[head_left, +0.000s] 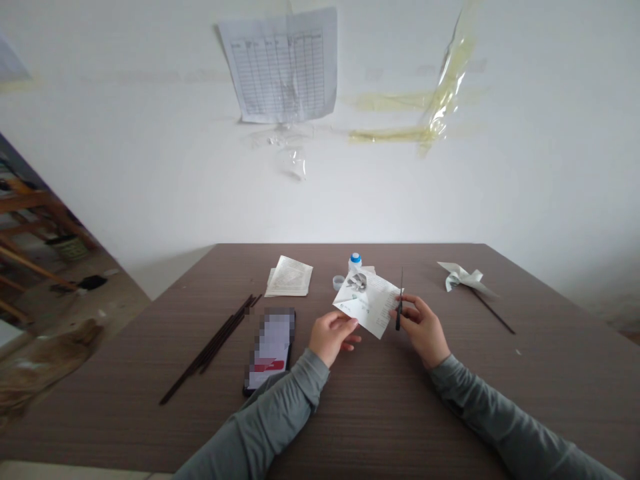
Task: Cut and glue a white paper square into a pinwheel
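My left hand point(336, 339) pinches the lower left edge of a square sheet of printed paper point(374, 307), thumb on top. The sheet is tilted above the table, with grey and green print on it. My right hand point(425, 328) is closed around the dark handle of a pair of scissors point(399, 308), seen edge-on with the thin blade pointing up. The scissors are at the sheet's right corner; whether the blades are on the paper I cannot tell. Just behind the sheet stands a small white bottle with a blue top point(355, 259), partly hidden, beside a clear cap point(339, 283).
A paper pinwheel point(463, 277) on a dark stick point(493, 310) lies at the right. Left are several dark sticks point(215, 347), a phone point(273, 343) and a stack of square papers point(290, 277). The brown table point(380, 407) meets a white wall point(175, 180) behind.
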`<state>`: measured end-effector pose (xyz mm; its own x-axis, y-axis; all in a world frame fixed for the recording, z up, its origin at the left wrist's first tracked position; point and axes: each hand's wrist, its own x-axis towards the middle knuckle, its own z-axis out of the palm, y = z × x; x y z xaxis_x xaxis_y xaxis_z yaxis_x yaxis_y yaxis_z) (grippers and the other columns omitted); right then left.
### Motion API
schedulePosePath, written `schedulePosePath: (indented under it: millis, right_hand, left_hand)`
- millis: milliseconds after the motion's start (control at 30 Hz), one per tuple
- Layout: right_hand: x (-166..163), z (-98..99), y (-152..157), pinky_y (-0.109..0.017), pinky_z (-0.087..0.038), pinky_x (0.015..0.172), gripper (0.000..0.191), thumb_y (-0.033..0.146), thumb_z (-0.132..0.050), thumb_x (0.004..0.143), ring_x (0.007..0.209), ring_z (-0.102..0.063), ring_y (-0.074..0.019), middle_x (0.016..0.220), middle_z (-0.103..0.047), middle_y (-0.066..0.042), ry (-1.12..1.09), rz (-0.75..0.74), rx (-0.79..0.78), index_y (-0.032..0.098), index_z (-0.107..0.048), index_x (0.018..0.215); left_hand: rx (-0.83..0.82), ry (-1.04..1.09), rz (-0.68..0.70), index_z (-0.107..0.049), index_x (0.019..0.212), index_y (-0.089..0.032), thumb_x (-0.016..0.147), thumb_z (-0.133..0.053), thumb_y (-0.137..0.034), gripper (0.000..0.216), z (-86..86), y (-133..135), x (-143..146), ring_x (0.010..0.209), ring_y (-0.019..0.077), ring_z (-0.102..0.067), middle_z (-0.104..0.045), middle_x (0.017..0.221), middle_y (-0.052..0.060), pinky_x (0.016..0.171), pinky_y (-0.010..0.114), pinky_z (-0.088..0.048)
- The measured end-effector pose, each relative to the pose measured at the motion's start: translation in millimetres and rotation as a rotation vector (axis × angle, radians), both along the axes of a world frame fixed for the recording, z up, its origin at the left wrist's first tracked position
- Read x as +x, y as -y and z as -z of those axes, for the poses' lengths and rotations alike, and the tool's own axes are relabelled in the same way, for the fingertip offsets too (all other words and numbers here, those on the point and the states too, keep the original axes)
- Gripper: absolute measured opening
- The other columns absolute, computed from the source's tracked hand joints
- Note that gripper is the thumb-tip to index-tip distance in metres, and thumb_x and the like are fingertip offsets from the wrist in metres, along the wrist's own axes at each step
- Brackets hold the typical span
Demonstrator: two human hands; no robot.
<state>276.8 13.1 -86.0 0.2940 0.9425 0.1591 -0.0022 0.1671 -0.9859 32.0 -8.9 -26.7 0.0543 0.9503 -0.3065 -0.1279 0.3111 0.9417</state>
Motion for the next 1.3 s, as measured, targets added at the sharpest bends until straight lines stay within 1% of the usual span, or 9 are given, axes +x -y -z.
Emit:
schedulePosePath:
  millis: [100, 167, 333, 467, 700, 833, 1033, 1200, 1300]
  right_hand:
    - [-6, -2.5, 3, -0.038, -0.057, 0.071, 0.071, 0.071, -0.113, 0.068, 0.07, -0.07, -0.0237, 0.072, -0.08, 0.001, 0.02, -0.029, 0.012, 0.026, -0.083, 0.114]
    - [-10, -4.3, 5, -0.038, -0.056, 0.069, 0.069, 0.074, -0.111, 0.071, 0.069, -0.069, -0.0238, 0.071, -0.078, 0.002, 0.049, -0.047, 0.026, 0.027, -0.083, 0.113]
    - [-14, -8.7, 9, -0.042, -0.059, 0.073, 0.064, 0.075, -0.108, 0.076, 0.072, -0.072, -0.0258, 0.072, -0.079, 0.002, 0.107, -0.047, 0.065, 0.029, -0.081, 0.113]
    - [-13, -10.2, 10, -0.044, -0.059, 0.074, 0.069, 0.08, -0.108, 0.076, 0.073, -0.073, -0.0271, 0.072, -0.079, 0.002, 0.135, -0.04, 0.061, 0.028, -0.081, 0.114]
    - [-13, -8.7, 9, -0.042, -0.061, 0.077, 0.072, 0.08, -0.111, 0.074, 0.072, -0.073, -0.0254, 0.072, -0.078, 0.003, 0.122, -0.034, 0.059, 0.028, -0.082, 0.113]
    - [-13, -6.2, 9, -0.042, -0.061, 0.075, 0.07, 0.078, -0.112, 0.075, 0.072, -0.071, -0.025, 0.073, -0.08, 0.002, 0.131, -0.026, 0.073, 0.027, -0.084, 0.113]
    - [-10, -0.7, 7, -0.042, -0.065, 0.073, 0.062, 0.072, -0.109, 0.077, 0.075, -0.078, -0.0279, 0.077, -0.085, -0.002, 0.134, -0.003, 0.074, 0.026, -0.088, 0.113]
    - [-6, 1.6, 8, -0.045, -0.07, 0.08, 0.054, 0.065, -0.102, 0.08, 0.078, -0.081, -0.0289, 0.081, -0.088, -0.004, 0.184, -0.002, 0.075, 0.025, -0.095, 0.116]
    - [-4, 1.5, 10, -0.045, -0.07, 0.083, 0.052, 0.061, -0.1, 0.081, 0.078, -0.081, -0.028, 0.08, -0.087, -0.003, 0.196, -0.014, 0.067, 0.025, -0.098, 0.118]
  left_hand:
    - [0.007, -0.04, 0.038, -0.088, 0.1, -0.017, 0.094, -0.107, -0.023, 0.02, 6.3, 1, 3, 0.078, 0.0229, -0.095, -0.099, 0.104, 0.012, 0.056, 0.019, -0.064]
    - [0.011, -0.048, 0.044, -0.089, 0.1, -0.017, 0.093, -0.105, -0.02, 0.018, 9.5, 2, 5, 0.079, 0.0246, -0.095, -0.099, 0.105, 0.012, 0.055, 0.019, -0.064]
    - [0.01, -0.034, 0.025, -0.088, 0.103, -0.018, 0.09, -0.107, -0.013, 0.023, 9.3, 1, 6, 0.071, 0.0213, -0.092, -0.096, 0.1, 0.009, 0.05, 0.018, -0.06]
    - [0.004, -0.036, -0.004, -0.09, 0.108, -0.017, 0.091, -0.104, -0.01, 0.023, 7.8, 0, 4, 0.071, 0.0213, -0.092, -0.097, 0.101, 0.01, 0.051, 0.019, -0.061]
    - [0.001, -0.037, -0.02, -0.089, 0.105, -0.018, 0.088, -0.108, -0.012, 0.026, 8.4, -1, 4, 0.071, 0.0219, -0.092, -0.095, 0.095, 0.008, 0.053, 0.019, -0.062]
    - [-0.011, -0.03, -0.033, -0.087, 0.1, -0.017, 0.092, -0.102, -0.006, 0.021, 6.4, -1, 5, 0.066, 0.0183, -0.088, -0.093, 0.092, 0.007, 0.052, 0.017, -0.06]
    - [-0.02, -0.053, -0.064, -0.089, 0.103, -0.018, 0.091, -0.104, -0.006, 0.022, -0.6, -1, 4, 0.071, 0.0205, -0.091, -0.093, 0.093, 0.006, 0.054, 0.018, -0.062]
    - [-0.025, -0.044, -0.13, -0.087, 0.102, -0.015, 0.105, -0.086, 0.002, 0.017, -10.9, 0, 2, 0.066, 0.0157, -0.087, -0.091, 0.09, 0.005, 0.054, 0.018, -0.061]
    - [-0.003, -0.037, -0.166, -0.086, 0.101, -0.015, 0.105, -0.088, 0.001, 0.017, -12.9, -2, -2, 0.066, 0.0155, -0.087, -0.091, 0.091, 0.004, 0.055, 0.019, -0.061]
